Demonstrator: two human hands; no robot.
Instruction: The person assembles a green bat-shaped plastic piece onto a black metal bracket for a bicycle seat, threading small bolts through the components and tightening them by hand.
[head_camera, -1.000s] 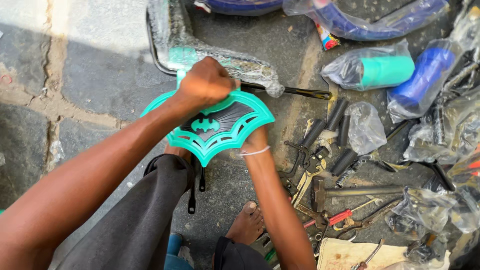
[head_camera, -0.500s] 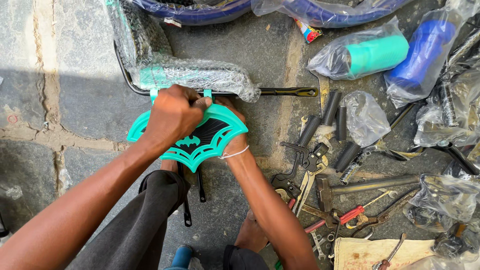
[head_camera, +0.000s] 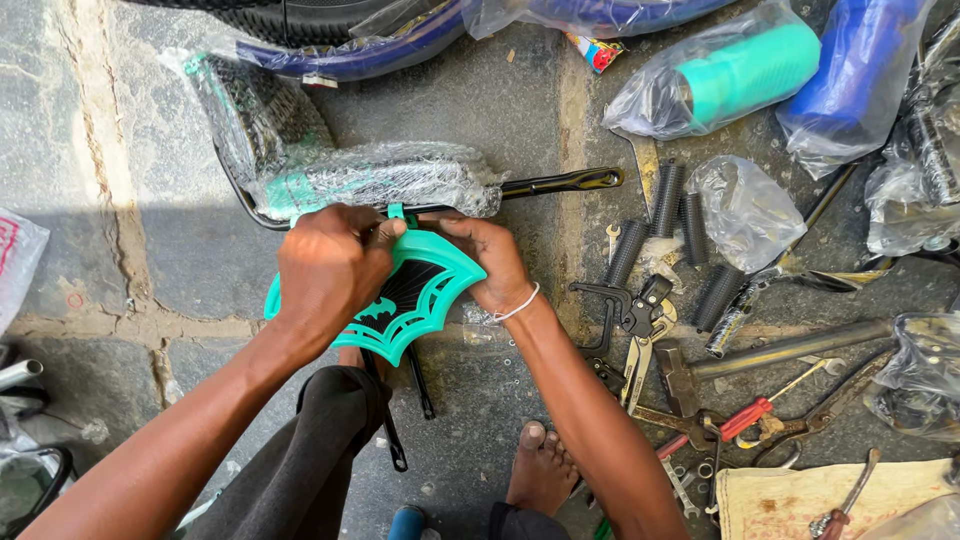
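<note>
While we are looking down through the head view, we are logging one item in hand: a teal shield-shaped plate (head_camera: 415, 295) with a black web and bat motif, held against a plastic-wrapped bicycle handlebar (head_camera: 385, 180) lying on the stone floor (head_camera: 150, 260).

Change noted: across the last second the plate is sitting higher and closer to the wrapped bar, its top tab now meeting the bar where before it hung just below it. We are judging from this that the plate is being seated onto the bar rather than merely carried.

Hands: our left hand (head_camera: 330, 265) is closed over the plate's upper left edge, fingers curled tight at the tab. Our right hand (head_camera: 490, 260) is closed on the upper right edge, thumb on top, a white band at the wrist.

Surrounding stock, right of the hands: black ribbed grips (head_camera: 665, 200), pliers (head_camera: 640, 330), a red-handled screwdriver (head_camera: 740, 420), a teal cylinder in a clear bag (head_camera: 750, 70), a blue bagged part (head_camera: 850, 70). A bare foot (head_camera: 540, 470) is resting on the floor below.
</note>
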